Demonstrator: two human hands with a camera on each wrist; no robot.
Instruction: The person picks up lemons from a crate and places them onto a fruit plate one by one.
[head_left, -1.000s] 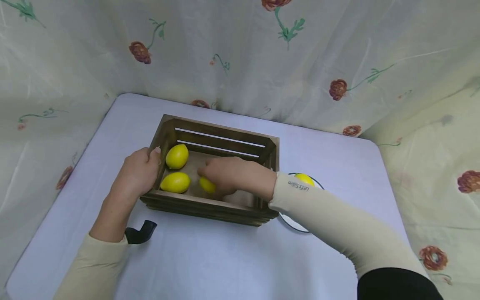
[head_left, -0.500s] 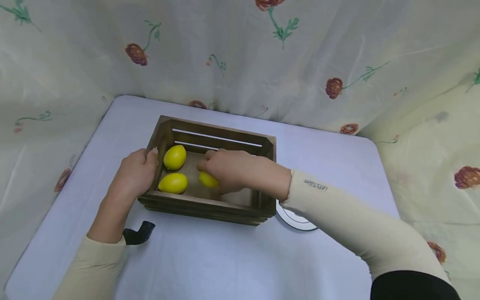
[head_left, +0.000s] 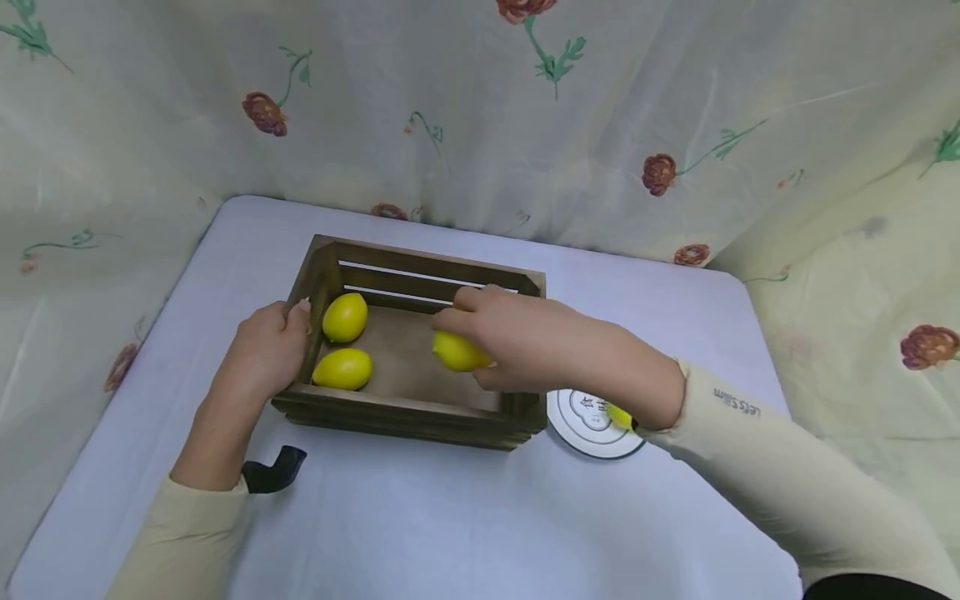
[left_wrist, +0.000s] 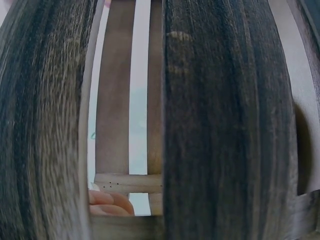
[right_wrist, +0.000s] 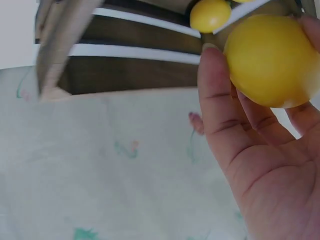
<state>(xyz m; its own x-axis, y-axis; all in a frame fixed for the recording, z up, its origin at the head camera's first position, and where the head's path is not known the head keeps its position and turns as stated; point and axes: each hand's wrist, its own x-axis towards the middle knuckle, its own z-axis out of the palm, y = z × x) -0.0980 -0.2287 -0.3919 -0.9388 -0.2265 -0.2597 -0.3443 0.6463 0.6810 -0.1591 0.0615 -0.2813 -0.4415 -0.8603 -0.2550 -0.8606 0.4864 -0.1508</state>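
Thumb and fingers of my left hand (head_left: pixel 264 348) grip the left end of a brown slatted wooden crate (head_left: pixel 397 406). In the left wrist view, dark slats (left_wrist: pixel 220 120) fill most of the picture, and fingertips (left_wrist: pixel 111 204) show through a gap. My right hand (head_left: pixel 536 342) holds a yellow lemon (head_left: pixel 456 352) over the right half of the crate. The right wrist view shows this lemon (right_wrist: pixel 272 60) between thumb and fingers. Two more lemons lie on the crate floor by its left end, one farther back (head_left: pixel 346 317) and one nearer (head_left: pixel 342 369).
Right of the crate sits a white plate (head_left: pixel 588 443) with a dark rim and printed centre, a lemon (head_left: pixel 618 416) on it partly behind my right wrist. A black curved piece (head_left: pixel 276 471) juts from my left cuff. Floral curtains (head_left: pixel 450 100) surround the white-covered table (head_left: pixel 420 517).
My right hand has lifted the lemon from the crate floor and moved right with it. The plate's lemon, hidden half a second ago, shows again. My left hand keeps its grip on the crate.
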